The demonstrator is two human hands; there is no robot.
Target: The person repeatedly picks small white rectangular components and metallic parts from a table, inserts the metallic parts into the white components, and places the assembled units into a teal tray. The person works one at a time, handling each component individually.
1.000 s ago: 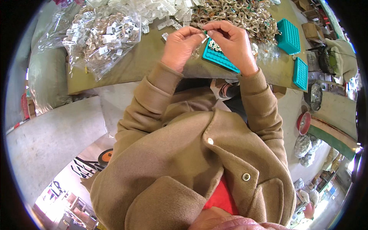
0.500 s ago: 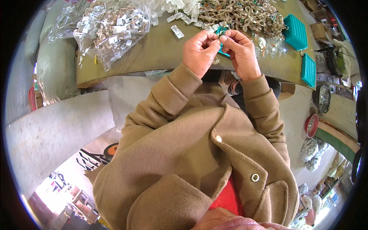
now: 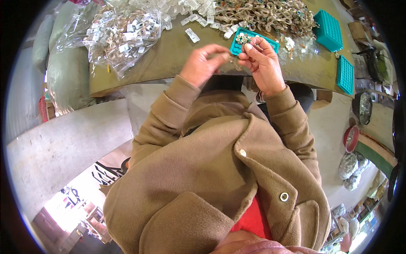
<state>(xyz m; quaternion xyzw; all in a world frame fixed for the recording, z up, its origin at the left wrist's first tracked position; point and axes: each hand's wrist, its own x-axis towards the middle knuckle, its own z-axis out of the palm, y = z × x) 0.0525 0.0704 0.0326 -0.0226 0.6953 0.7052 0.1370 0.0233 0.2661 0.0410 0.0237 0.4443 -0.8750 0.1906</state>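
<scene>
My left hand (image 3: 204, 64) is over the table's near part, fingers drawn together in a pinch and smeared by motion. Whatever lies between its fingertips is too blurred to name. To its right, my right hand (image 3: 265, 64) is closed, thumb against the bent fingers, in front of a teal tray (image 3: 270, 43). A small coil of thin, pale wire (image 3: 234, 64) shows at the right hand's lower fingers, close to the left fingertips. Several small, round, silvery pieces (image 3: 242, 39) lie in the tray, partly behind the right fingers.
A clear plastic bag (image 3: 122, 36) of white cases and wire coils lies at the left. Loose white cases (image 3: 192, 35) and a large heap of wire coils (image 3: 266, 16) are at the back. Teal trays (image 3: 328, 30) stand at the right, one (image 3: 345, 75) at the table edge (image 3: 169, 76).
My hands have come apart: the left moved left and down, while the right stayed near its place. The teal tray with its round pieces now shows more fully.
</scene>
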